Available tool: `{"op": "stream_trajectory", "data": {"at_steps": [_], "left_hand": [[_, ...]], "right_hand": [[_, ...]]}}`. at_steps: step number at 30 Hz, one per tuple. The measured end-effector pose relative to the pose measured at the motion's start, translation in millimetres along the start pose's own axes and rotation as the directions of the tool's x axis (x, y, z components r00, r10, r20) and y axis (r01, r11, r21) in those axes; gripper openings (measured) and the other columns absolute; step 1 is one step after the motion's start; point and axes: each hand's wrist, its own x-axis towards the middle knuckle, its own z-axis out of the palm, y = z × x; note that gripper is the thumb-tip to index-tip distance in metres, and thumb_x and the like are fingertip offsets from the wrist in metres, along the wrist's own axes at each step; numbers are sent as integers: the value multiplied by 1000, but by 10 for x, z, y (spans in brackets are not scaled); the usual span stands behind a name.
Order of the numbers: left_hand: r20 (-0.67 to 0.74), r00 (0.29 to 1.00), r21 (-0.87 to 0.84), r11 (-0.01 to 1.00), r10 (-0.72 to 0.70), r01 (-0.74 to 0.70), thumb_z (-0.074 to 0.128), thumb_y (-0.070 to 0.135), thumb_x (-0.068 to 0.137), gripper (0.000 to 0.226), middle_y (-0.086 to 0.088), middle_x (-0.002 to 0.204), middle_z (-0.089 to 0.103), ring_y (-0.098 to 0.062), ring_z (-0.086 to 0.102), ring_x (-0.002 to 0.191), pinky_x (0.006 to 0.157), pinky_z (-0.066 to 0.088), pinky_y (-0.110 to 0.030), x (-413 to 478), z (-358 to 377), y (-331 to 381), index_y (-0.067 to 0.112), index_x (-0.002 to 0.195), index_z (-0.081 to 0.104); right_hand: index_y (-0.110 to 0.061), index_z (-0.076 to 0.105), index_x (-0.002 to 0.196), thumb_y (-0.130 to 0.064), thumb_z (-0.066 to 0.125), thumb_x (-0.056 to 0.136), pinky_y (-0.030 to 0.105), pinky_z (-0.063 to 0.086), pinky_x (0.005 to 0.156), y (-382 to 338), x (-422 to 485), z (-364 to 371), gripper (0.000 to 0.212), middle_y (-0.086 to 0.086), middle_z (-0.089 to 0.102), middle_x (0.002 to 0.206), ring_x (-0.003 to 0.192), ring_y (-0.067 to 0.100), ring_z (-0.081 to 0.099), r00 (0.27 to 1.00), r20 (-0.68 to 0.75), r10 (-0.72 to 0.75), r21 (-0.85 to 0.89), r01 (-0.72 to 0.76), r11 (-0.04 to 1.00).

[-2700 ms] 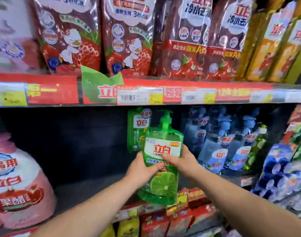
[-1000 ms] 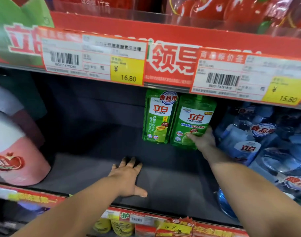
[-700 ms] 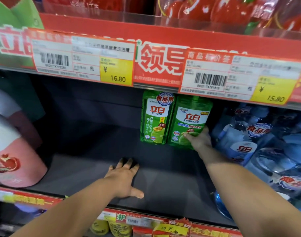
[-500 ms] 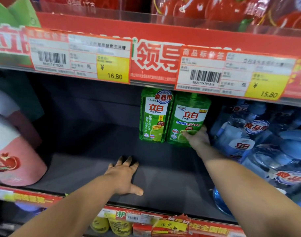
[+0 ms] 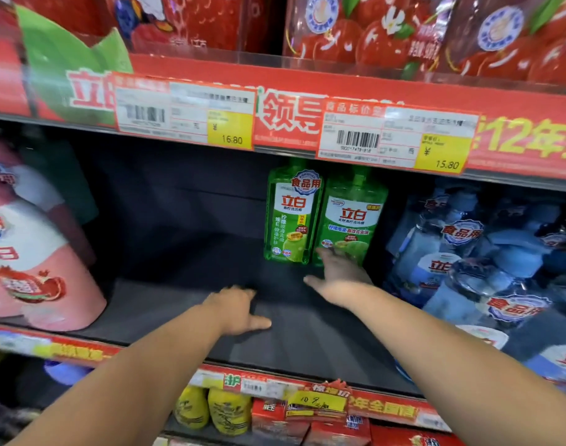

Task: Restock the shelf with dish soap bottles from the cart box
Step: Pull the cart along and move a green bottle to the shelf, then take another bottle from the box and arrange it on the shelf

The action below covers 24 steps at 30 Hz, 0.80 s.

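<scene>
A dark shop shelf (image 5: 178,304) is seen below a red price strip (image 5: 288,117), with pink pouches (image 5: 27,252) stacked at its left end and blue bottles (image 5: 468,268) packed at its right. Two green dish soap bottles (image 5: 291,217) are stood upright, side by side, at the back, just left of the blue ones. The left hand (image 5: 233,309) is laid flat on the shelf board, thumb out. The right hand (image 5: 339,278) is spread, its fingertips (image 5: 322,252) at the foot of the right-hand bottle (image 5: 349,220); whether they touch it cannot be told.

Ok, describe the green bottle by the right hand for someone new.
On the dark shelf, below the 15.80 price tag, two green bottles stand side by side. It is the wide green bottle next to the blue bottles. Unlike the narrow green bottle, it has no round badge at the top.
</scene>
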Motion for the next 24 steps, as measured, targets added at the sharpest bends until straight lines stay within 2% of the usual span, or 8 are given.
{"op": "stream_trajectory", "data": {"at_steps": [2, 4, 8, 13, 16, 18, 24], "left_hand": [[-82, 996, -16, 999, -40, 39, 52, 65, 80, 79, -10, 143, 39, -29, 38, 131, 106, 35, -39, -84, -36, -15, 23, 144, 30], [-140, 989, 7, 999, -48, 49, 52, 64, 81, 76, -10, 138, 41, -29, 42, 127, 103, 39, -40, -196, -64, -71, 22, 142, 33], [-206, 977, 32, 998, -48, 56, 51, 61, 83, 70, -7, 134, 43, -29, 43, 124, 100, 41, -41, -506, -113, -297, 19, 138, 37], [-272, 953, -13, 990, -136, 138, 52, 57, 83, 64, -8, 133, 44, -30, 44, 122, 100, 40, -41, -1129, -115, -782, 17, 132, 42], [-308, 922, -49, 972, -234, 230, 53, 56, 83, 62, -11, 129, 46, -33, 48, 118, 97, 41, -42, -1705, -38, -1228, 12, 126, 44], [-329, 897, -52, 954, -294, 294, 53, 57, 83, 64, -11, 130, 46, -32, 47, 120, 96, 42, -42, -2126, 36, -1531, 13, 129, 43], [-325, 791, -70, 847, -519, 527, 52, 61, 81, 64, -8, 128, 47, -30, 47, 119, 93, 43, -41, -3594, 341, -2415, 19, 128, 44]], "right_hand": [[-22, 23, 146, -49, 52, 89, 46, 31, 111, -108, -100, -1, 70, 4, 26, 153, 141, 29, 24, 995, 63, -77, -130, 85, 988], [-21, 23, 146, -50, 52, 89, 46, 31, 110, -207, -206, 2, 70, 4, 28, 151, 139, 30, 25, 991, 76, -112, -181, 124, 976], [-21, 27, 145, -49, 55, 87, 46, 32, 109, -469, -389, 39, 70, 5, 32, 148, 138, 31, 28, 987, 74, -145, -186, 156, 970], [-24, 23, 146, -51, 52, 88, 47, 35, 105, -1109, -533, 134, 70, 7, 30, 150, 135, 32, 35, 958, 109, -267, -218, 285, 934], [-24, 24, 146, -52, 53, 87, 46, 33, 107, -1723, -713, 283, 71, 4, 31, 150, 136, 29, 32, 917, 139, -374, -201, 396, 896], [-24, 27, 145, -52, 55, 86, 45, 34, 108, -2161, -896, 407, 71, 3, 33, 149, 136, 27, 32, 883, 159, -441, -190, 466, 864], [-21, 35, 139, -49, 57, 84, 42, 37, 102, -3481, -1787, 843, 66, 9, 42, 142, 130, 30, 41, 737, 222, -639, -166, 674, 720]]}}
